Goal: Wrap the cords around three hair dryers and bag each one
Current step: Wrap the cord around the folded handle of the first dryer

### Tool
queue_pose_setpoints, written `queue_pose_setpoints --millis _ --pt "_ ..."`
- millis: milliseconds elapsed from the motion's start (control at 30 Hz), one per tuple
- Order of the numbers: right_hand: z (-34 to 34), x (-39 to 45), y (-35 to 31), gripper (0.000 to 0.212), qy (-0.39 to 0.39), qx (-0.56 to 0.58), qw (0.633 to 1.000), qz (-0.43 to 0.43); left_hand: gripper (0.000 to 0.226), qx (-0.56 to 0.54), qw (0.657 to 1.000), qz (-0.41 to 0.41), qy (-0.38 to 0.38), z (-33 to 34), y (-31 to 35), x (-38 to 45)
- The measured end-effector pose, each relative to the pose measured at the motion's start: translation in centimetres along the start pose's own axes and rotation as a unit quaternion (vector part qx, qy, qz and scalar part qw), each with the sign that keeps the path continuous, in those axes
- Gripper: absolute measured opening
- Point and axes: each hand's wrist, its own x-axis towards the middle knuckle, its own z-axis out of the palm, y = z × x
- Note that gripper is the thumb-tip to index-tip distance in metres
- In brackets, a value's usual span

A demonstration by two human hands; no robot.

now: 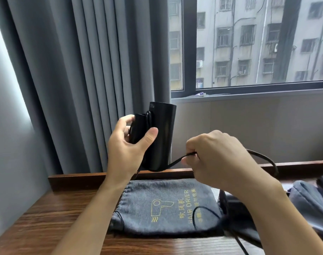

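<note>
Above the brown wooden table [55,214], the left hand [126,146] grips the folded handle of a black cylindrical plastic hair dryer [161,135], whose barrel stands nearly upright. The right hand [217,157] pinches the thin black cord [175,162] running from the barrel's base. Below lies a flat grey fabric drawstring bag [157,205] with yellow print.

The grey drawstring bag [162,205] lying on the surface bears yellow print: "HAIR DRIER", the characters "吹风机", and a hair-dryer pictogram; a smaller line is unreadable.
</note>
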Motion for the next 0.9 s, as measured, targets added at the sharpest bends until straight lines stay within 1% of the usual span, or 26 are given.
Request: queue_pose_setpoints --millis 100,167,233,267,333,367,467,533,567,667,700,767,833,900 --pt "0.1 0.2 0.5 0.055 0.004 -0.021 0.999 0.044 0.044 0.007 1.000 -0.003 -0.020 -0.5 0.0 0.3" --pt "0.2 0.4 1.0 0.072 -0.006 -0.033 0.997 0.071 0.040 0.010 1.000 0.000 -0.013 -1.0 0.1 0.6" --pt "0.4 0.4 1.5 0.083 -0.002 -0.050 0.996 0.072 0.039 0.016 1.000 0.009 0.002 -1.8 0.2 1.0" --pt "0.4 0.4 1.7 0.085 0.002 -0.060 0.996 0.070 0.041 0.029 0.999 0.019 0.007 -2.4 0.3 1.3" --pt "0.4 0.4 2.8 0.080 0.007 -0.059 0.996 0.065 0.046 0.064 0.997 0.038 0.018 -3.7 0.4 1.9" --pt "0.4 0.5 3.5 0.076 0.007 -0.033 0.998 0.053 0.048 0.074 0.996 0.040 0.026 -4.3 0.3 2.1" --pt "0.7 1.0 4.9 0.062 0.029 0.088 0.994 -0.049 0.048 0.082 0.995 0.040 0.035 -4.8 0.1 2.4" --pt "1.2 1.3 4.6 0.053 0.080 0.100 0.986 -0.110 0.046 0.121 0.991 0.053 0.012 -4.3 -0.1 2.1" --pt "1.2 1.3 4.3 0.049 0.119 0.103 0.980 -0.123 0.045 0.126 0.991 0.048 -0.007 -3.9 -0.2 2.0" --pt "0.7 1.2 4.3 0.046 0.251 0.089 0.958 -0.106 0.044 0.101 0.990 0.006 -0.093 -3.1 -0.7 1.4" --pt "0.5 1.1 4.6 0.048 0.276 0.079 0.953 -0.093 0.046 0.084 0.988 -0.014 -0.128 -2.9 -0.8 1.2" --pt "0.6 1.1 5.3 0.048 0.291 0.087 0.950 -0.074 0.047 0.031 0.980 -0.059 -0.189 -2.3 -0.8 0.8" --pt "0.9 1.2 5.8 0.047 0.292 0.116 0.948 -0.053 0.045 -0.012 0.969 -0.093 -0.227 -1.6 -0.8 0.3" --pt "1.2 1.5 6.1 0.046 0.303 0.144 0.942 -0.020 0.045 -0.035 0.960 -0.109 -0.256 -0.8 -0.8 -0.2"
